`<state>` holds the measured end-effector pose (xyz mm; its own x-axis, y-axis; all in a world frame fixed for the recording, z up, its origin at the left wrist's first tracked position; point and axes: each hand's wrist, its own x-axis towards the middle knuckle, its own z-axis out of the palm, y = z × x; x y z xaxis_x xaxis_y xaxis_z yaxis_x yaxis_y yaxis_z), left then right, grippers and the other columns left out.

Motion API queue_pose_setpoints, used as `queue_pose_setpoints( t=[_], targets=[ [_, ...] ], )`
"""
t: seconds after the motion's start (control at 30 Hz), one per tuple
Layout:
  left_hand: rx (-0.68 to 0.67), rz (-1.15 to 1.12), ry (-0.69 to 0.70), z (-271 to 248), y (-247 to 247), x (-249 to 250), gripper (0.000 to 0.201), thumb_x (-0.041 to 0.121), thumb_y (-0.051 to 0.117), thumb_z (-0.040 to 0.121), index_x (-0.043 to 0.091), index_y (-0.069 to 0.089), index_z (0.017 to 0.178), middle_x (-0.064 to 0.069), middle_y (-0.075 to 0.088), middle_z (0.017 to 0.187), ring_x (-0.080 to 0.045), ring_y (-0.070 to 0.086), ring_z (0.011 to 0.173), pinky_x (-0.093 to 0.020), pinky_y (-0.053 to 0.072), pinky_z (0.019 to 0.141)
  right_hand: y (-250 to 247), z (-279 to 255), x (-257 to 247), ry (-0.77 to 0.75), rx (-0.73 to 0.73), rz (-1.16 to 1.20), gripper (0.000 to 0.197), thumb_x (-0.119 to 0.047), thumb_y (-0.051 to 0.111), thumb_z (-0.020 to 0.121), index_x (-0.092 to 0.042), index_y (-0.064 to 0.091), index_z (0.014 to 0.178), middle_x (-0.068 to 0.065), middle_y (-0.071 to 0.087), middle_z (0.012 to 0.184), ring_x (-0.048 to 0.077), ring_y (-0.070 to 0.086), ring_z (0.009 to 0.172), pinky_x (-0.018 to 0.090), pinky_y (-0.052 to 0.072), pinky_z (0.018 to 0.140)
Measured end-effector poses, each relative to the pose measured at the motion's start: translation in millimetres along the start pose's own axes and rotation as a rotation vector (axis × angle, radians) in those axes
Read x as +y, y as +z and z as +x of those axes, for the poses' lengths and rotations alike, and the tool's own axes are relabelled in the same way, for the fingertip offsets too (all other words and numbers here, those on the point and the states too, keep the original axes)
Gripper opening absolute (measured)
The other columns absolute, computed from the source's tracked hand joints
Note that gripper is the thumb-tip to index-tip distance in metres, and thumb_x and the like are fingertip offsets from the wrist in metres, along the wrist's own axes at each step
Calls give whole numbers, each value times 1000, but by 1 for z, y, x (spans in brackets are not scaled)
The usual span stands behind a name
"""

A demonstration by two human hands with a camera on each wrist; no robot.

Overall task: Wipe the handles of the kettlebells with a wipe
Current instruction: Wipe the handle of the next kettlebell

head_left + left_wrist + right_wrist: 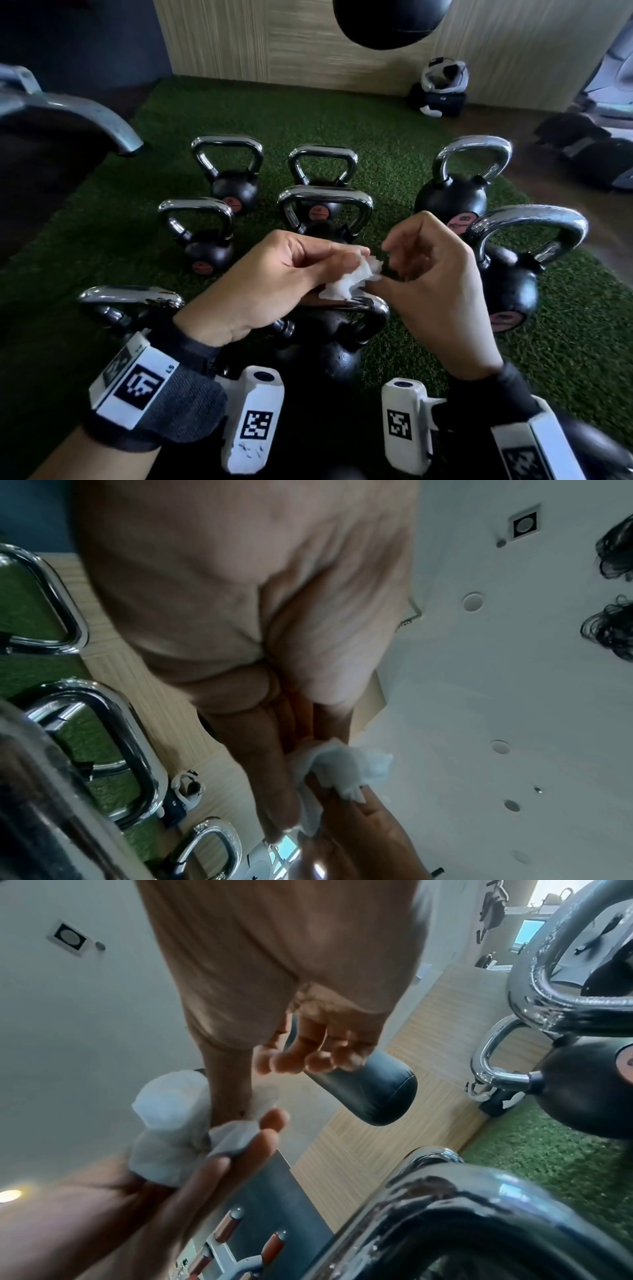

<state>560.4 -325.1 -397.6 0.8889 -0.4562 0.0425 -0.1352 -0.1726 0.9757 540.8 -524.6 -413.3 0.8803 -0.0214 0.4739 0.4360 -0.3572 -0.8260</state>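
Observation:
Several black kettlebells with chrome handles stand on green turf [394, 144]. My left hand [274, 284] pinches a crumpled white wipe [349, 281] between thumb and fingers, just above the handle [371, 305] of the nearest kettlebell [325, 353]. My right hand [428, 281] faces it; its thumb touches the wipe's right edge, while its other fingers [301, 1058] curl in clear of the wipe [167, 1123]. In the left wrist view the wipe [342, 772] hangs from my left fingertips. A large kettlebell handle [527, 226] rises just right of my right hand.
A black punching bag [390, 20] hangs overhead at the back. A grey metal machine frame [68, 109] juts in from the left. A helmet on a dark bag [442, 89] sits by the wooden wall, and dark equipment [589, 147] lies at the right.

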Motion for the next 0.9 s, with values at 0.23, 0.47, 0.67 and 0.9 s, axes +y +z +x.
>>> queue_pose_setpoints(
  t=[0.23, 0.47, 0.67, 0.9],
  targets=[
    [389, 448, 206, -19, -21, -20, 27, 35, 66, 97, 28, 77, 122, 22, 76, 112, 6, 72, 98, -27, 61, 87, -22, -26, 50, 216, -141, -24, 73, -27, 97, 61, -44, 60, 122, 0, 70, 90, 24, 62, 68, 32, 55, 66],
    [427, 771, 355, -24, 4, -65, 26, 19, 71, 98, 15, 77, 123, 6, 77, 118, 3, 74, 91, -26, 61, 80, 5, -60, 126, 501, -297, -88, 55, -44, 97, 61, -38, 73, 111, -12, 78, 101, 10, 74, 92, 47, 59, 91],
    [530, 729, 375, -30, 3, -81, 26, 10, 73, 96, 14, 77, 121, 12, 72, 124, 3, 69, 114, -16, 54, 99, 26, -67, 137, 463, -210, -81, 31, -32, 94, 69, -31, 80, 96, -13, 80, 88, 5, 75, 85, 37, 60, 85],
    [646, 664, 373, -44, -2, -99, 29, 12, 68, 96, 13, 75, 125, 10, 73, 124, 4, 69, 114, -12, 54, 94, 27, -71, 141, 422, -194, -43, 30, -31, 93, 70, -36, 80, 97, -17, 80, 90, 3, 75, 87, 32, 59, 85]
  ],
)
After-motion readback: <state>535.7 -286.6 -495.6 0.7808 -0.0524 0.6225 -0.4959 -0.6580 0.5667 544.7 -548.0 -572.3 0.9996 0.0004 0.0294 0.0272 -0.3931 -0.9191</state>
